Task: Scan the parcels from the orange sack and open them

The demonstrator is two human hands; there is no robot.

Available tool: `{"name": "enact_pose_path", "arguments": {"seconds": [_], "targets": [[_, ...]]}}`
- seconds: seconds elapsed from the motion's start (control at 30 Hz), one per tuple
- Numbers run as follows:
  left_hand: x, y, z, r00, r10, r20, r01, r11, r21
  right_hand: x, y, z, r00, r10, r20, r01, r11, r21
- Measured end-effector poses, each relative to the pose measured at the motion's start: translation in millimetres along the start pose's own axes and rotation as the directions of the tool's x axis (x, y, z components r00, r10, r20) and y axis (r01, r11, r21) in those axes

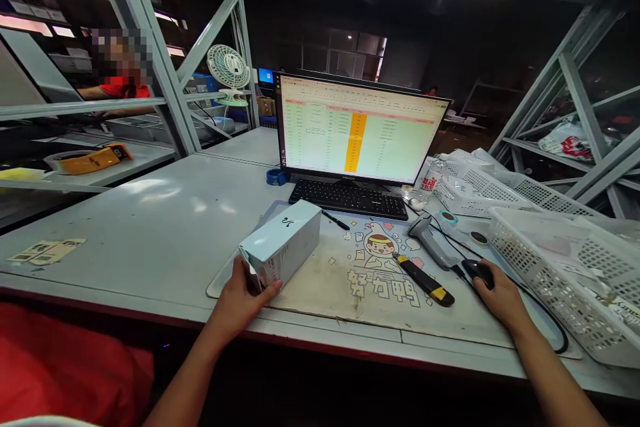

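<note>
My left hand (246, 300) grips the near end of a pale blue cardboard box (283, 232), thumb on one side and fingers behind it. The box rests on the printed desk mat (320, 293). Over on the right, my right hand (500, 293) curls over a black computer mouse (477, 272). A grey barcode scanner (433, 243) lies just beyond the mouse. Between my hands are a black and yellow utility knife (425, 280) and, farther back, a black pen (335, 220). Behind them stand a black keyboard (350, 199) and a monitor (360, 133) showing a spreadsheet.
White plastic baskets (545, 273) line the right side, with tape rolls (449, 217) nearby. A blue tape roll (276, 177) sits by the monitor. Labels (47, 251) lie at the left. A small fan (229, 70) is by the metal frame; a person in red (125, 87) is beyond.
</note>
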State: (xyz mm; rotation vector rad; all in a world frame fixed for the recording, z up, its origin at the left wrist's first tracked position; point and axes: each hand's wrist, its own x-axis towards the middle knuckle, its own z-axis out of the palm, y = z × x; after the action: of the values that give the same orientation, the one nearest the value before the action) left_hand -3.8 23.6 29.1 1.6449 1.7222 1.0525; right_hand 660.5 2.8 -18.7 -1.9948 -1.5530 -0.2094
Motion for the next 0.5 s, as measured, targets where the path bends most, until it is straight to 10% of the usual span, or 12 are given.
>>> {"name": "enact_pose_path", "arguments": {"seconds": [0.33,0.5], "targets": [[1,3,2,0.996,-0.035,-0.080,0.043,0.994,0.096,0,-10,-5,1.000,0.008,0.006,-0.008,0.998,0.058],[-3,0,1,0.995,-0.008,-0.096,0.014,0.998,0.060,4,-43,-27,0.975,-0.077,-0.209,0.092,0.994,0.063]]}}
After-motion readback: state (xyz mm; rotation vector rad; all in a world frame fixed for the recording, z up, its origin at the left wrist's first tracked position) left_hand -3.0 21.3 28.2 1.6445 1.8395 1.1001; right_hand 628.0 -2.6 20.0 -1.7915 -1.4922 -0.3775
